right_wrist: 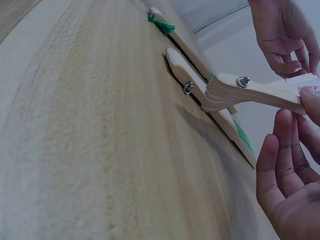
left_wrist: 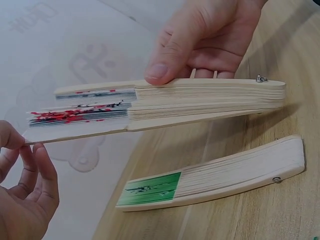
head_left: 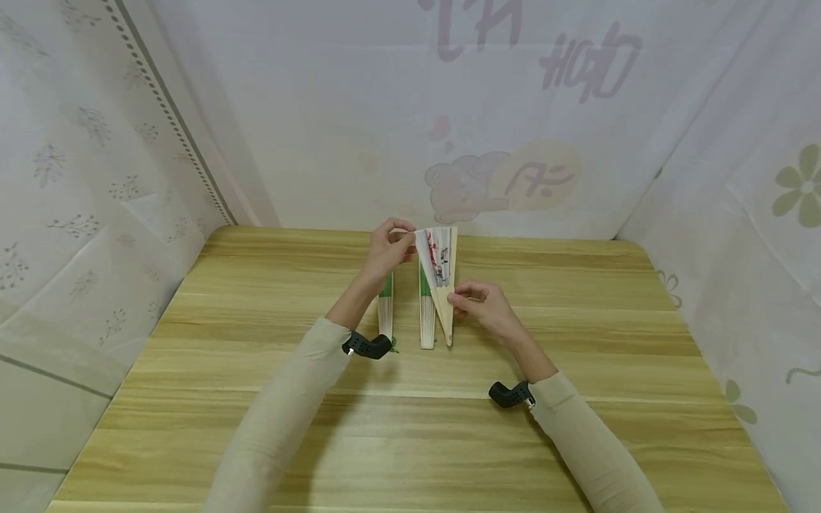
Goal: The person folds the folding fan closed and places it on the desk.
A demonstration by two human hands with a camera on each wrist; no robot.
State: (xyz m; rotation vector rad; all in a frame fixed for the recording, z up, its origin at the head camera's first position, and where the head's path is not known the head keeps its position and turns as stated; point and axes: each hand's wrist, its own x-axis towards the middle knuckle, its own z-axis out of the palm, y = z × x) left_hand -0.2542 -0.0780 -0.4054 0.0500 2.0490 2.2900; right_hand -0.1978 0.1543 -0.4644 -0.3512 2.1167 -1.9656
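Wooden table (head_left: pixel 577 399) enclosed by pale printed sheets (head_left: pixel 308 107). Red-patterned folding fan (head_left: pixel 440 278), slightly spread, pinched by left hand (head_left: pixel 388 249) at its top and right hand (head_left: pixel 484 303) at its ribs; two green fans (head_left: pixel 426 313) lie closed beneath.

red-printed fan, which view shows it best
Left wrist: the red-printed fan fills the frame side-on, slats and red print clear, slightly spread. Head view shows it small between both hands; right wrist shows mainly its rivet end.
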